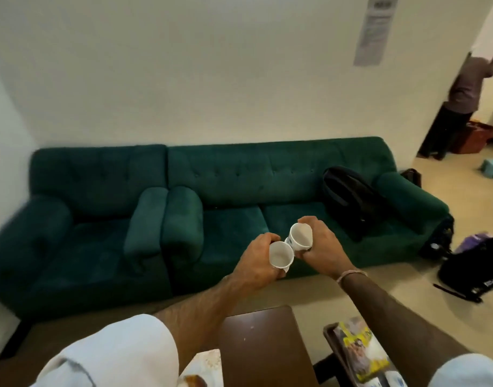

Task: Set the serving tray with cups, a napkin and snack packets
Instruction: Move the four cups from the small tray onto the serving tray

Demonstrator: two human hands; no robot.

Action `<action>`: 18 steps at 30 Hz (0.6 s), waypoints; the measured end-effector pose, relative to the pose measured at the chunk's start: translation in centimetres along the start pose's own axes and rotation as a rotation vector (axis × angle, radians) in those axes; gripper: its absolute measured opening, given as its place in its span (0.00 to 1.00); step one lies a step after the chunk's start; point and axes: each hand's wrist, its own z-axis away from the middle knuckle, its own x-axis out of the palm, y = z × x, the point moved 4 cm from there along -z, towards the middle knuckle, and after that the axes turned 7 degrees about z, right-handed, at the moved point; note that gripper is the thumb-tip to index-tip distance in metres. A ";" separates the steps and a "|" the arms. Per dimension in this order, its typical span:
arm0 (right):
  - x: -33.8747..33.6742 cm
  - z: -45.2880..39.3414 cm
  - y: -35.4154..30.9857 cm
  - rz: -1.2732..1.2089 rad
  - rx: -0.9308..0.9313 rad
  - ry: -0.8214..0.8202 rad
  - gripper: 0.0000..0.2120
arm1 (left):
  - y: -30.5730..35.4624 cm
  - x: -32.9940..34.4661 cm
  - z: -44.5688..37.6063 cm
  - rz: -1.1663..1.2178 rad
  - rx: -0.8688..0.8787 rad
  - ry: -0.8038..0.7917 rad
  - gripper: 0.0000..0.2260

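Note:
My left hand [257, 261] grips a white paper cup [280, 255], tilted with its empty mouth facing me. My right hand [322, 248] grips a second white paper cup [300, 236], also tilted towards me. The two cups touch side by side, held up in the air in front of the sofa. Low at the right lies the dark serving tray [332, 335], partly hidden by my right arm, with a yellow snack packet [361, 350] on it. A pale napkin-like sheet [209, 363] lies at the bottom, left of the brown table.
A brown table [263, 347] stands below my arms. A green sofa [211, 213] fills the middle, with a black bag [351, 199] on its right seat. More bags [471, 269] lie on the floor at right. Another person [457, 107] stands in the far right doorway.

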 end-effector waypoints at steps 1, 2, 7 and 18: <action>1.1 -0.3 -1.5 0.006 -0.022 -0.025 0.31 | -0.9 -1.4 0.7 -0.007 -0.015 0.017 0.32; 2.5 -0.6 -3.2 0.008 -0.050 -0.053 0.32 | -2.1 -3.0 1.5 -0.016 -0.036 0.040 0.31; 10.0 -1.1 -10.5 0.005 -0.179 -0.200 0.34 | -8.4 -9.5 6.5 -0.045 -0.130 0.144 0.30; 28.7 3.0 -21.6 0.110 -0.436 -0.562 0.31 | -24.0 -16.6 20.4 -0.140 -0.440 0.231 0.30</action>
